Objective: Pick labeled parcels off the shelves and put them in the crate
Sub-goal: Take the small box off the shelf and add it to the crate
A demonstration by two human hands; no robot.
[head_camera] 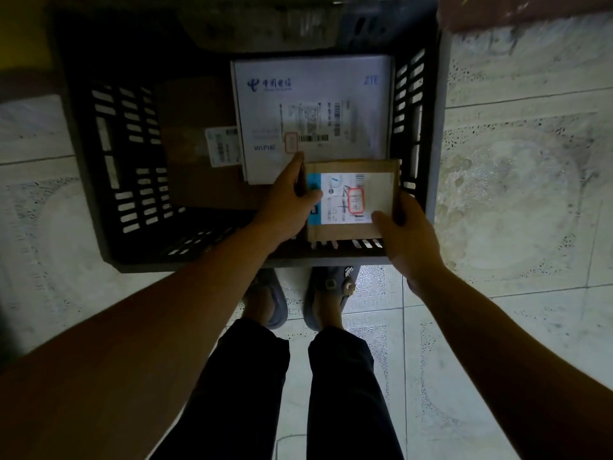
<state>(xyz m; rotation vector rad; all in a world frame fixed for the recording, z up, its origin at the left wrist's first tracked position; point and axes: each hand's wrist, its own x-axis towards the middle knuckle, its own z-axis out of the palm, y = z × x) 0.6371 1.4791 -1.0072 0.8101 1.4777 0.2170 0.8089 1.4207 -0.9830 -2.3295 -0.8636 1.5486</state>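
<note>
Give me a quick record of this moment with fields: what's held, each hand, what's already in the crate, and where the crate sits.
held: small cardboard parcel, label up, inside the crate's near right corner
left hand: grips its left edge
right hand: grips its right edge
in crate: white box; brown box under it
crate: dark, slotted, on tiled floor

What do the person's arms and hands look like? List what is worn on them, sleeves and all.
Both forearms are bare up to the frame edge: no sleeves show. The left hand and right hand have no gloves, and no rings, watch or wristband can be seen. The light is dim, so fine marks cannot be told.
</note>
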